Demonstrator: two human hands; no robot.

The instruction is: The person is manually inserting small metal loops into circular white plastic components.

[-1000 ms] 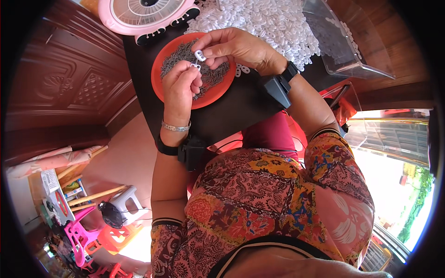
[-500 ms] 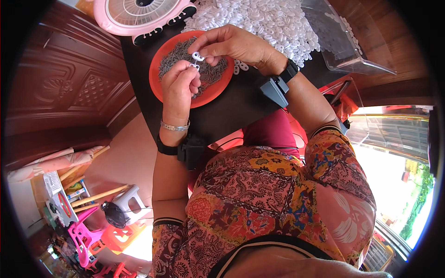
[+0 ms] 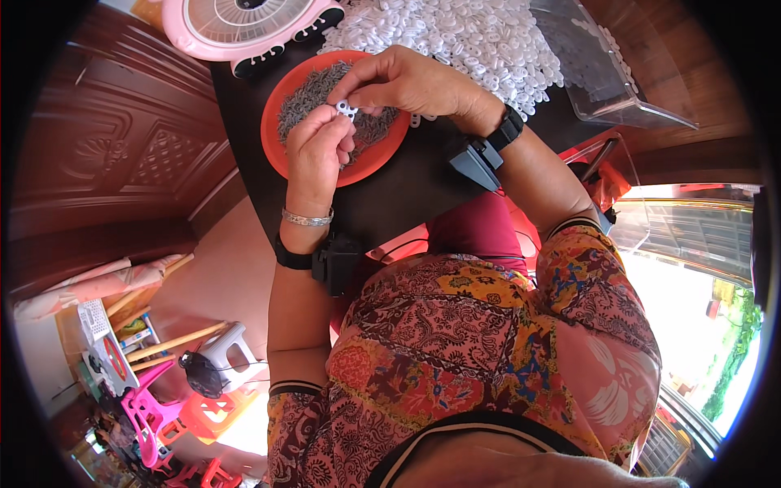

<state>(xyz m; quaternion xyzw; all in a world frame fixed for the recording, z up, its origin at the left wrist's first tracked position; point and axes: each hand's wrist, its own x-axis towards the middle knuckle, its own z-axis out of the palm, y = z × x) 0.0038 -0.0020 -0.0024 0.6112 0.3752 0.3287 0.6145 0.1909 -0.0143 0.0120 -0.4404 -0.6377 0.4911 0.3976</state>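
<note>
My left hand (image 3: 319,148) and my right hand (image 3: 407,83) meet over an orange plate (image 3: 277,142) heaped with small dark grey metal pieces (image 3: 307,93). Between the fingertips of both hands sits a small white plastic part (image 3: 347,108) with round holes. My right hand pinches it from above, and my left thumb and fingers press on it from below. A pile of similar white plastic parts (image 3: 464,37) lies on the black table (image 3: 407,191) just beyond my right hand.
A pink round fan (image 3: 244,24) stands at the table's far left. A clear plastic box (image 3: 606,69) sits to the right of the white pile. A carved dark wooden door (image 3: 122,146) is to the left. Stools and coloured plastic items (image 3: 163,390) stand on the floor below left.
Both hands have kept the white part over the plate, with the fingers shifting slightly on it. The view has drifted a little; nothing else moved.
</note>
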